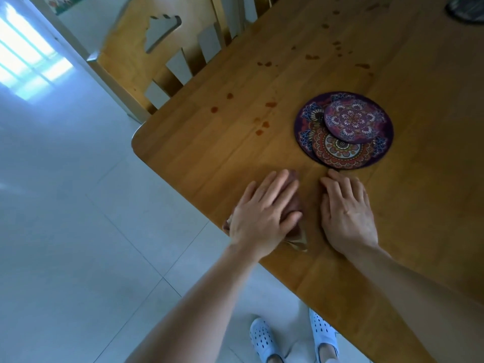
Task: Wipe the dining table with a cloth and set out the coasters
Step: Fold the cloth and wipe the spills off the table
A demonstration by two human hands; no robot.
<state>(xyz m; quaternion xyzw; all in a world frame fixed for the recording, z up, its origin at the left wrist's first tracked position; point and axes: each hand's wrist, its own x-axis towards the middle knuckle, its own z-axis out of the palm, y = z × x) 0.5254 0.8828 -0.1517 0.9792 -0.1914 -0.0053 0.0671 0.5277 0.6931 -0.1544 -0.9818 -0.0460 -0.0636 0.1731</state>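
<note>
Stained wooden counter (pixel 419 153): left hand (pixel 262 213) fingers flat, pressing crumpled brown cloth (pixel 293 203) at edge; right hand (pixel 348 216) fingers straight, tips just short of round mandala-patterned coasters (pixel 345 127).

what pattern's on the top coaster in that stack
The top coaster has a purple mandala pattern with white and pink floral motifs, clearest in the head view.

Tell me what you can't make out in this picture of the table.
Head view:
cloth: mostly under the left hand; size and pattern hidden.
coasters: they overlap, so the count is unsure.
dark object, top right: cut off by the frame edge.
</note>
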